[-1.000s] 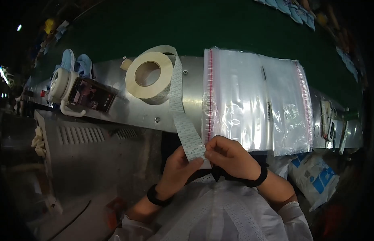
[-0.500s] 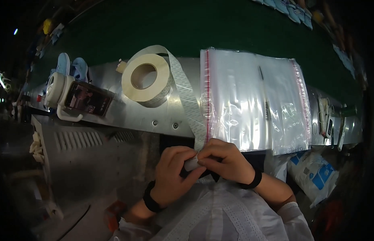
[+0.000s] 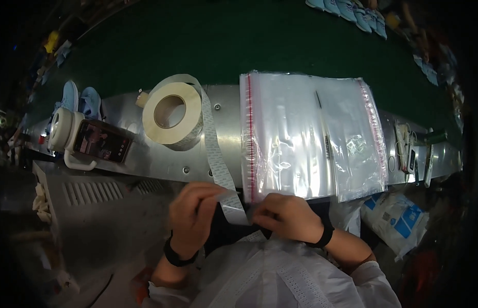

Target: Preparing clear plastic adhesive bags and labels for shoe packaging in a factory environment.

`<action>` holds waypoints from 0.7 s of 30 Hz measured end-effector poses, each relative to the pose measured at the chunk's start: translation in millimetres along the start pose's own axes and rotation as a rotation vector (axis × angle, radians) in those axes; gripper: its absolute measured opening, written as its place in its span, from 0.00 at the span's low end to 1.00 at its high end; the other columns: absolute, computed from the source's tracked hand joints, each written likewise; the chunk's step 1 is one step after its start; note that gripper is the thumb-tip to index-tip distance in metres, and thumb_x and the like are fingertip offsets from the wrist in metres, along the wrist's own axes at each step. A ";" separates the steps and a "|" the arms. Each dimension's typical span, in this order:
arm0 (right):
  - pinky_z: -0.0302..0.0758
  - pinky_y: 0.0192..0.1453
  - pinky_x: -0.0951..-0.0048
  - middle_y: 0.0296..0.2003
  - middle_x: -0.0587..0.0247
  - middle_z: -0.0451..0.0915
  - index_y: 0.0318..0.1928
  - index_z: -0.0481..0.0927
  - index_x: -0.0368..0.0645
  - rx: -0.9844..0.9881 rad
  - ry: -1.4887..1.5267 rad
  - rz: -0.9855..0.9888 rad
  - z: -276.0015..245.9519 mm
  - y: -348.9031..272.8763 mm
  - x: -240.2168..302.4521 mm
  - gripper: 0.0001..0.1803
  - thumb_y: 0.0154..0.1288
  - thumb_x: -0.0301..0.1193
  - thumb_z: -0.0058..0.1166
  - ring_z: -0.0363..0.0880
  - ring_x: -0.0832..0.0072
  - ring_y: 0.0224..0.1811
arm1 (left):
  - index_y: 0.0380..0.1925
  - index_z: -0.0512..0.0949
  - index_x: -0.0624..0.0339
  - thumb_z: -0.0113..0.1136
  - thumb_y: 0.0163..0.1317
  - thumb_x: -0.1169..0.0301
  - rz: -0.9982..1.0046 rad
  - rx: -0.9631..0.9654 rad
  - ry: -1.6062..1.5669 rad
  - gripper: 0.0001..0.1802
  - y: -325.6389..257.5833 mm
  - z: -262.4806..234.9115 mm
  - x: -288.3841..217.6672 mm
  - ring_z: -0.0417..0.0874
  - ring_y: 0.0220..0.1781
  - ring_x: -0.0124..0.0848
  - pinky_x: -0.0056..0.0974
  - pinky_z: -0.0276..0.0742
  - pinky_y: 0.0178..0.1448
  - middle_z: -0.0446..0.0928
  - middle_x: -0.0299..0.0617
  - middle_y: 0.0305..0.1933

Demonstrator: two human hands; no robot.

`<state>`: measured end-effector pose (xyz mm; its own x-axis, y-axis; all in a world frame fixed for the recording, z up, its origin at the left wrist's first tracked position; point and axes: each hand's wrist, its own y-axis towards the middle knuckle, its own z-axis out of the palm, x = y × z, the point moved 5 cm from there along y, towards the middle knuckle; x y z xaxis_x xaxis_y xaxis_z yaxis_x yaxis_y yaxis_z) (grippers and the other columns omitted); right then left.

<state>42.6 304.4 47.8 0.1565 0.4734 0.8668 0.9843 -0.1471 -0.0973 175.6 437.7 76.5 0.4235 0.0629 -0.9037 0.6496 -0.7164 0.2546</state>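
A roll of labels (image 3: 194,115) lies on the metal ledge, and its patterned label strip (image 3: 218,161) runs down toward me. The strip's loose end hangs between my hands. My left hand (image 3: 190,218), slightly blurred, is closed at the fingertips on what looks like a small translucent label (image 3: 227,195) beside the strip. My right hand (image 3: 290,218) has its fingers curled in a pinch at the strip's lower right corner; the exact contact is blurred. Right of the strip lies a stack of clear plastic bags (image 3: 295,138) with a red seal line, a thin pen-like tool (image 3: 325,131) on top.
A phone (image 3: 102,141) leans on a white handled jug (image 3: 60,131) at left, near light-blue shoes (image 3: 69,96). A green surface (image 3: 208,41) spans the far side. Small tools (image 3: 406,149) lie at right, above a white-and-blue sack (image 3: 395,220).
My hands have moved apart: the left went left, off the strip's end, while the right stayed close to it. The strip's end now shows between them. The whole view has shifted slightly.
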 end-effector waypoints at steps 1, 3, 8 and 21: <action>0.73 0.29 0.67 0.28 0.61 0.77 0.28 0.79 0.44 -0.145 -0.055 0.071 -15.5 4.2 -3.0 0.07 0.58 0.34 0.57 0.78 0.64 0.26 | 0.43 0.75 0.65 0.55 0.62 0.65 0.156 0.216 0.066 0.15 4.3 14.5 -8.8 0.79 0.45 0.45 0.41 0.74 0.50 0.77 0.49 0.44; 0.73 0.24 0.68 0.27 0.60 0.76 0.26 0.77 0.41 -0.463 -0.310 0.118 -41.4 13.4 -12.8 0.13 0.58 0.39 0.58 0.77 0.64 0.20 | 0.48 0.73 0.65 0.56 0.58 0.51 0.238 0.387 0.193 0.28 10.4 46.4 -12.6 0.71 0.58 0.49 0.49 0.66 0.60 0.74 0.50 0.52; 0.75 0.21 0.66 0.26 0.54 0.75 0.28 0.74 0.38 -0.363 -0.774 0.306 -33.9 34.3 -36.9 0.18 0.57 0.43 0.57 0.78 0.60 0.21 | 0.50 0.73 0.65 0.54 0.58 0.49 0.235 0.569 0.424 0.31 8.6 68.5 13.8 0.65 0.65 0.47 0.51 0.60 0.64 0.70 0.50 0.58; 0.69 0.38 0.77 0.32 0.63 0.74 0.31 0.75 0.37 -0.393 0.232 0.225 -73.1 -9.2 -61.6 0.06 0.63 0.26 0.48 0.72 0.79 0.33 | 0.49 0.70 0.67 0.41 0.68 0.70 -0.746 0.461 -0.810 0.15 95.1 122.1 18.6 0.79 0.52 0.38 0.37 0.75 0.53 0.76 0.49 0.46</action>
<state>17.9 213.1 31.0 0.2949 0.1936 0.9357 0.8164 -0.5600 -0.1414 168.2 285.9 41.8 -0.5916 0.2314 -0.7723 0.2084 -0.8815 -0.4238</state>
